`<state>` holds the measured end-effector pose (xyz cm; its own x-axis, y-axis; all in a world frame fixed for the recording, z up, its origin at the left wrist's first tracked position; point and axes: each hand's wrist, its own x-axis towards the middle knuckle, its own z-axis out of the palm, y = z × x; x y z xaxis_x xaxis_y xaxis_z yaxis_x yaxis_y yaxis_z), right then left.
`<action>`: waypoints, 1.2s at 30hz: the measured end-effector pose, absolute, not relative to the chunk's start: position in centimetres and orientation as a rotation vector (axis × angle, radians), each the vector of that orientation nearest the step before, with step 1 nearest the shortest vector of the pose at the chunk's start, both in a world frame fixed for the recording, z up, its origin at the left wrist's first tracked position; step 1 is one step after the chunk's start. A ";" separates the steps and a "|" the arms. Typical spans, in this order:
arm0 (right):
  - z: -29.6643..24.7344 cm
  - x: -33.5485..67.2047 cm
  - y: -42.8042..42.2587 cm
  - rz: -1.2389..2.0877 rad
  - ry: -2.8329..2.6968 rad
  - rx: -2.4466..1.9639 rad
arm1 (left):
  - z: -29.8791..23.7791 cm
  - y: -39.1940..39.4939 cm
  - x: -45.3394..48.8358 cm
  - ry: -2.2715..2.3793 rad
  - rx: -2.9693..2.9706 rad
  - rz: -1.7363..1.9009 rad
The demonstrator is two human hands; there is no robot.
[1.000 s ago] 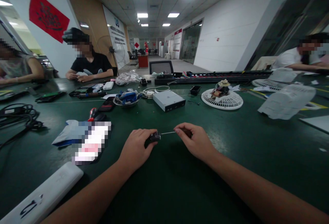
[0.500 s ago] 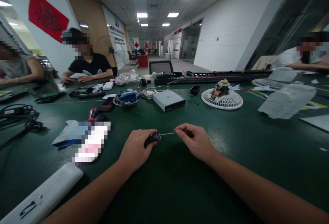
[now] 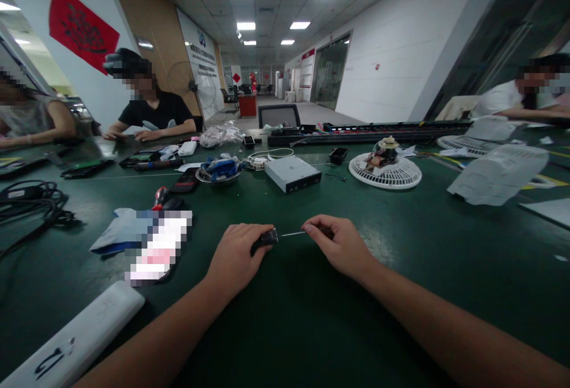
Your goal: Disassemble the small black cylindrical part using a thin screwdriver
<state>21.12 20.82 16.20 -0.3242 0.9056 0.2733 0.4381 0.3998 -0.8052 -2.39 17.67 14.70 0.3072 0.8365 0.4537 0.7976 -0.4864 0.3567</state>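
My left hand (image 3: 235,256) is closed around a small dark cylindrical piece (image 3: 269,237), whose shiny end faces right. The fingers cover much of it, and I cannot make out its exact kind. Facing it, my right hand (image 3: 341,242) grips a screwdriver (image 3: 293,234) by its dark handle, mostly hidden in the fingers. Its thin metal shaft points left, and the tip lies at or just off the end of the dark piece. Both hands are low over the green tabletop (image 3: 285,311).
Ahead lie a disc drive (image 3: 291,173), a bowl of blue material (image 3: 219,171) and a white fan grille (image 3: 385,171). To the left are a phone (image 3: 160,248), a red-handled tool (image 3: 159,198) and a long white case (image 3: 75,334). Other people (image 3: 154,109) sit around the table.
The screwdriver shaft has drawn slightly to the right, away from the dark piece, and its handle shows a little more between my right fingers. My left hand has barely moved.
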 end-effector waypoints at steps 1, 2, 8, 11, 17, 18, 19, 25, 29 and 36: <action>16.2 21.2 20.8 0.839 -1.922 -1.136 | 14.7 17.7 -2.4 1.556 2.484 0.924; 16.1 21.2 20.8 0.865 -1.909 -1.124 | 14.8 17.6 -2.4 1.557 2.478 0.922; 16.1 21.1 20.9 0.845 -1.854 -1.190 | 14.7 17.7 -2.3 1.552 2.484 0.937; 16.2 21.0 20.9 0.897 -1.871 -1.155 | 14.7 17.7 -2.3 1.550 2.489 0.959; 15.8 20.8 20.9 0.870 -1.856 -1.205 | 14.8 17.6 -2.3 1.541 2.501 0.965; 15.9 20.9 20.8 0.860 -1.876 -1.209 | 14.7 17.7 -2.3 1.544 2.500 0.970; 16.0 20.9 20.8 0.855 -1.898 -1.205 | 14.7 17.7 -2.3 1.544 2.500 0.975; 17.1 21.2 20.5 0.562 -2.238 -1.187 | 14.4 17.9 -2.5 1.616 2.451 1.021; 17.5 21.1 20.3 0.338 -2.369 -1.308 | 14.6 17.8 -2.5 1.770 2.291 1.115; 16.0 20.3 20.3 0.598 -2.223 -1.312 | 14.7 18.0 -2.6 1.925 2.016 1.175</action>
<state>20.29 20.30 16.02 -0.4202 0.8883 0.1855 0.6752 0.4426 -0.5901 -2.58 18.04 14.67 -0.1080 0.8903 0.4424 0.8003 -0.1861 0.5700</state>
